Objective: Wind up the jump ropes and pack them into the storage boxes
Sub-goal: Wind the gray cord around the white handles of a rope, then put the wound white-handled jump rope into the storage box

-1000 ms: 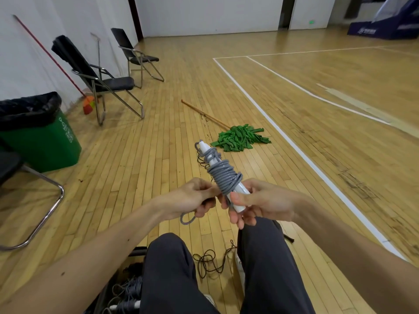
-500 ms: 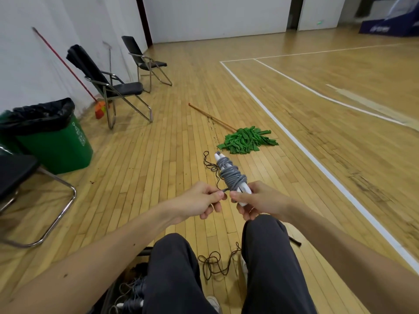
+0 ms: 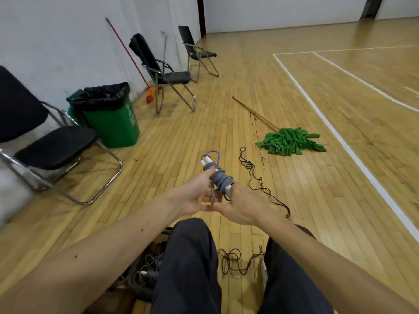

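Note:
A grey jump rope (image 3: 218,177) is wound in coils round its white handles, pointing up and to the left in front of my knees. My left hand (image 3: 199,196) grips the bundle from the left, thumb on the coils, with a grey end of rope running down between its fingers. My right hand (image 3: 240,206) holds the lower end of the handles from the right. A loose dark rope (image 3: 256,177) trails over the floor behind the bundle. Another dark rope (image 3: 235,260) lies tangled between my legs. A storage box (image 3: 145,274) with wound grey ropes sits under my left leg, mostly hidden.
I sit with both legs in dark trousers on a wooden gym floor. A black folding chair (image 3: 56,146) stands close on the left, beside a green bin (image 3: 108,114). Two more chairs (image 3: 167,75) line the wall. A green mop (image 3: 290,141) lies ahead.
My view has swung to the left. The bundle has tilted to the left, and my left hand has gone from pinching the rope end to gripping the coils.

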Demonstrator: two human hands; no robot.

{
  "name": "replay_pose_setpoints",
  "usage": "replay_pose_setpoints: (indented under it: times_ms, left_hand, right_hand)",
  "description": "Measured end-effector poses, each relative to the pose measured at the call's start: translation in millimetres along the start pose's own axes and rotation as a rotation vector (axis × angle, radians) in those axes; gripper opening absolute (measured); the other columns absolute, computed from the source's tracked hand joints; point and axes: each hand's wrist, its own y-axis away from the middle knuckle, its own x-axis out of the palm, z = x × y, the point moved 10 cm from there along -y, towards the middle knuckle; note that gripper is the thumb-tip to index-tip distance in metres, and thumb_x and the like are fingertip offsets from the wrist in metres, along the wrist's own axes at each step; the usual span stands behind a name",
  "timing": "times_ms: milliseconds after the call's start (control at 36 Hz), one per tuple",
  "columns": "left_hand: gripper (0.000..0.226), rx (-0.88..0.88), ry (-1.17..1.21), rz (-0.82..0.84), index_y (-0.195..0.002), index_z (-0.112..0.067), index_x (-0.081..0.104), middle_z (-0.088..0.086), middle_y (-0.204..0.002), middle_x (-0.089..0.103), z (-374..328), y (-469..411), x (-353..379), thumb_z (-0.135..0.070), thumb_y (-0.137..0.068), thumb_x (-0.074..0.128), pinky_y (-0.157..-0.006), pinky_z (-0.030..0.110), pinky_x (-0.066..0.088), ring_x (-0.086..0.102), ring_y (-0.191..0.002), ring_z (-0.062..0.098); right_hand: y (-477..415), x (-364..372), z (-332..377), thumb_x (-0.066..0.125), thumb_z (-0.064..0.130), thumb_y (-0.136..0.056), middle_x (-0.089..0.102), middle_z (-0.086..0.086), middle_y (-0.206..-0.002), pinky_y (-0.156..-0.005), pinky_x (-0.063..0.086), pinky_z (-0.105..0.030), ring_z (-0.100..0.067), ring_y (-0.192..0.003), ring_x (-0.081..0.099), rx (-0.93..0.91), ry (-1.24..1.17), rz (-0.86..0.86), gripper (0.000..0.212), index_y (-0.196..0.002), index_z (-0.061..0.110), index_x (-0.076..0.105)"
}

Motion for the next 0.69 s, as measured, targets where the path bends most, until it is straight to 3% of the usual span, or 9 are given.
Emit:
replay_pose_setpoints:
  times_ms: [56,167,250,306,444,556,639,694]
  left_hand:
    - [0.054,-0.016,0.02,0.026,-0.107,-0.013,0.063,0.008,-0.092,0.059,4,-1,-10,-0.056,-0.105,0.03,-0.094,0.044,0.048,0.053,-0.089,0.023]
    - [0.053,-0.016,0.103,0.014,-0.11,-0.014,0.063,0.001,-0.082,0.064,14,-8,-52,-0.055,-0.105,0.03,-0.094,0.044,0.045,0.062,-0.098,0.019]
    - [0.052,0.012,0.188,-0.008,-0.123,-0.007,0.063,0.013,-0.113,0.072,24,-13,-97,-0.048,-0.106,0.036,-0.089,0.039,0.052,0.067,-0.111,0.026]
    - [0.035,0.063,0.216,-0.029,-0.119,-0.01,0.065,0.012,-0.114,0.074,35,-16,-129,-0.035,-0.106,0.045,-0.085,0.036,0.054,0.07,-0.108,0.026]
    - [0.019,0.112,0.321,-0.192,-0.106,-0.009,0.07,0.005,-0.101,0.077,94,-42,-216,-0.022,-0.098,0.059,-0.078,0.028,0.058,0.074,-0.093,0.018]
    - [0.021,0.083,0.476,-0.273,-0.115,-0.009,0.066,0.001,-0.101,0.077,155,-69,-267,-0.019,-0.102,0.053,-0.076,0.023,0.058,0.074,-0.09,0.014]
    - [0.018,-0.019,0.624,-0.342,-0.113,-0.009,0.066,0.004,-0.102,0.077,221,-91,-303,-0.017,-0.101,0.055,-0.07,0.023,0.058,0.074,-0.087,0.014]
    - [0.018,-0.098,0.676,-0.39,-0.111,-0.008,0.067,0.008,-0.109,0.076,271,-108,-327,-0.018,-0.1,0.056,-0.07,0.024,0.058,0.074,-0.092,0.016]
  right_hand:
    - [-11,6,12,0.042,0.074,-0.093,0.046,0.005,-0.086,-0.061,0.034,-0.029,-0.014,-0.078,0.049,-0.031,-0.034,0.013,0.053,-0.098,0.022,0.038]
    - [-46,19,38,0.02,0.074,-0.095,0.056,0.0,-0.097,-0.067,0.039,-0.034,-0.02,-0.084,0.054,-0.075,-0.074,0.009,0.068,-0.11,0.016,0.051]
    - [-74,33,62,0.024,0.058,-0.105,0.054,0.001,-0.084,-0.069,0.036,-0.034,-0.026,-0.084,0.055,-0.141,-0.202,0.052,0.046,-0.091,0.021,0.047]
    - [-96,47,79,0.024,0.056,-0.105,0.057,0.001,-0.078,-0.062,0.035,-0.035,-0.027,-0.08,0.056,-0.18,-0.255,0.098,0.049,-0.079,0.021,0.048]
    - [-148,125,138,0.022,0.053,-0.107,0.065,-0.01,-0.087,-0.073,0.043,-0.036,-0.028,-0.083,0.061,-0.233,-0.283,0.358,0.06,-0.088,0.009,0.059]
    - [-184,208,177,0.019,0.052,-0.107,0.06,-0.012,-0.083,-0.074,0.042,-0.033,-0.024,-0.08,0.058,-0.223,-0.326,0.555,0.061,-0.075,0.013,0.053]
    - [-204,288,193,0.015,0.056,-0.106,0.063,-0.015,-0.076,-0.067,0.045,-0.028,-0.01,-0.061,0.061,-0.173,-0.337,0.719,0.069,-0.068,0.01,0.052]
    - [-214,347,202,0.016,0.056,-0.105,0.059,-0.019,-0.072,-0.062,0.043,-0.024,-0.012,-0.059,0.057,-0.142,-0.318,0.821,0.07,-0.067,0.007,0.048]
